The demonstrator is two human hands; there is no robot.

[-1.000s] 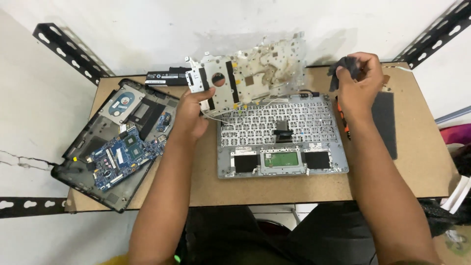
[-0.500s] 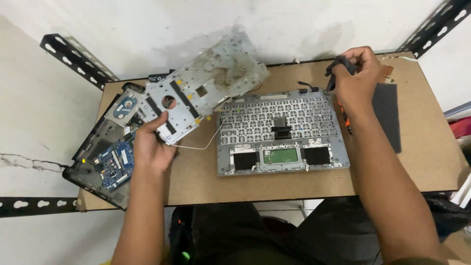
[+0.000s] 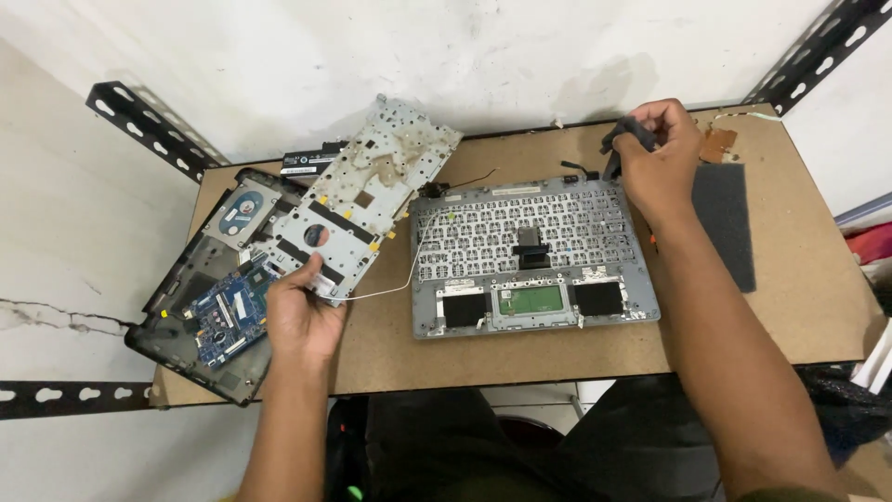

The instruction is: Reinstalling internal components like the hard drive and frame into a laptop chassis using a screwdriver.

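Brown workbench (image 3: 557, 358): left hand (image 3: 302, 311) gripping metal keyboard plate (image 3: 358, 200) above open laptop base (image 3: 209, 297), right hand (image 3: 655, 158) clenching dark part (image 3: 624, 135); risk of snagging white wire (image 3: 395, 279), tearing it.

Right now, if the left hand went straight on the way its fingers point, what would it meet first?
The left hand already grips the metal keyboard backplate by its near edge. Straight on lies only that plate, then probably the black battery at the wall; depth is unclear.

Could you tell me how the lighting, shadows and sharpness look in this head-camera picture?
Head view: even, soft light, no glare; the right hand casts a faint shadow on the white wall; the metal keyboard plate in the left hand is sharp; shelf rails bow slightly near the corners.
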